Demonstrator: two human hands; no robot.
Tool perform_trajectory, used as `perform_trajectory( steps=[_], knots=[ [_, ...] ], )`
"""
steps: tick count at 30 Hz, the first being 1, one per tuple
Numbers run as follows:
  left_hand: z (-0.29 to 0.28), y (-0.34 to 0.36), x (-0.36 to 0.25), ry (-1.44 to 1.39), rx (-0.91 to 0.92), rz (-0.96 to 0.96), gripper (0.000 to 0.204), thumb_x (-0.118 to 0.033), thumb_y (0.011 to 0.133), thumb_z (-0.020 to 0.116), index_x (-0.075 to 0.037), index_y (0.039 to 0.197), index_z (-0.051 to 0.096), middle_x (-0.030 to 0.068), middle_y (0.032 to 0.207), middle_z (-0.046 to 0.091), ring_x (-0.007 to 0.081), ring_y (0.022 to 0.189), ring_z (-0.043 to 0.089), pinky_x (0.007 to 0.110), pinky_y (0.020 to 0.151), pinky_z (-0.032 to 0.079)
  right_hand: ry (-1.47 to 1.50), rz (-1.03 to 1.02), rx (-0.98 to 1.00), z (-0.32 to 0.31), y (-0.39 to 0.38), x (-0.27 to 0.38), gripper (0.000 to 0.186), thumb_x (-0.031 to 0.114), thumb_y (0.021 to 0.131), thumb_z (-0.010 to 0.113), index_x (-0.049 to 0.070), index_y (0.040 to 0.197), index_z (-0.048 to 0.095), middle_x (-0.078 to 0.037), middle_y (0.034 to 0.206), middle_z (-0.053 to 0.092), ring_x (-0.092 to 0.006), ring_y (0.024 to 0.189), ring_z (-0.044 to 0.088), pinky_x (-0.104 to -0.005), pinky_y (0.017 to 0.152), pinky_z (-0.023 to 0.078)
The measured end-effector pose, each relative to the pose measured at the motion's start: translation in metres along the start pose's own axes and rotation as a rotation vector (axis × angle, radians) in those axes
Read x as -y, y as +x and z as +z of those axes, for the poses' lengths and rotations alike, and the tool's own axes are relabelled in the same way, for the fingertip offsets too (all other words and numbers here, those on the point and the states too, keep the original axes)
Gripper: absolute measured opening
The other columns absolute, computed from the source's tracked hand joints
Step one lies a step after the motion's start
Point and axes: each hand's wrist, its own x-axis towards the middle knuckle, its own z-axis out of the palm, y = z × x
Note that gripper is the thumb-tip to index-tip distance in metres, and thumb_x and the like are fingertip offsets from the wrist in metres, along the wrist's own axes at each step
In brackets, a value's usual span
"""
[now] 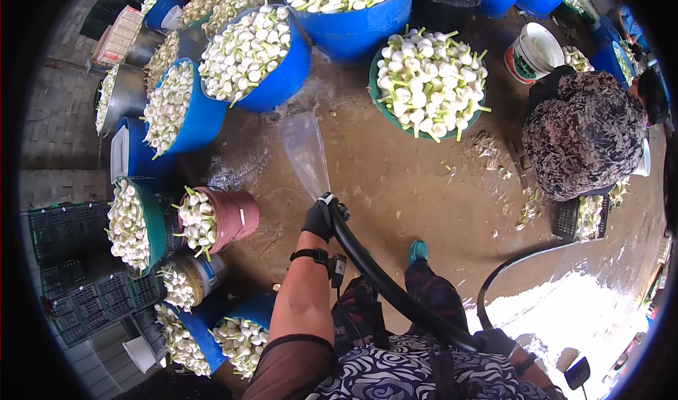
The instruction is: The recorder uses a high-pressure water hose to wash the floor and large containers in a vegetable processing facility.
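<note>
The floor [395,188] is brown and wet, shiny in places, with scraps of peel and stem scattered to the right and glaring light at near right. A pale block wall [60,131] stands at the left, with dark plastic crates [88,304] lower down beside it. Tubs heaped with white bulbs line the left and far sides; among them are a tall blue tub [349,32] at the far side and a pink bucket [236,218] on the left. A wide green tub [372,92] of bulbs [431,82] sits on the floor, far and right of centre. At the right, a person in a patterned top [586,131] bends beside a black crate [565,220].

The black hose [378,276] lies across the front of the wearer's body, its long axis running from near right to far left. Its outlet points far and slightly left, and a fan of water [304,149] spreads from it towards the blue tubs. The left hand [323,218], in a dark glove, is closed around the hose by its outlet. The right hand [496,342], also dark-gloved, is at the hose's near right stretch; I cannot tell how firmly its fingers wrap it.
</note>
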Motion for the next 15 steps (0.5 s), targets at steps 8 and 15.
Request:
perform_trajectory(
  steps=[8, 15],
  knots=[
    [-0.002, -0.003, 0.021, 0.046, -0.017, -0.024, 0.021, -0.023, 0.083, 0.048, -0.002, 0.082, 0.045, 0.0117, 0.061, 0.048, 0.0280, 0.051, 0.051, 0.044, 0.052, 0.049, -0.001, 0.068, 0.063, 0.011, -0.011, -0.023, 0.021, 0.024, 0.074, 0.056, 0.007, 0.085, 0.060, -0.017, 0.077, 0.060, -0.0341, 0.075, 0.060, -0.0403, 0.066, 0.046],
    [-0.028, -0.003, 0.031, -0.140, 0.015, -0.051, 0.019, -0.023, 0.083, 0.048, -0.005, 0.080, 0.042, 0.0098, 0.062, 0.044, 0.0268, 0.054, 0.049, 0.042, 0.051, 0.046, -0.008, 0.141, -0.052, 0.022, -0.011, -0.042, 0.019, 0.023, 0.065, 0.062, 0.005, 0.069, 0.058, -0.015, 0.065, 0.059, -0.0338, 0.064, 0.058, -0.0404, 0.059, 0.046]
  ],
)
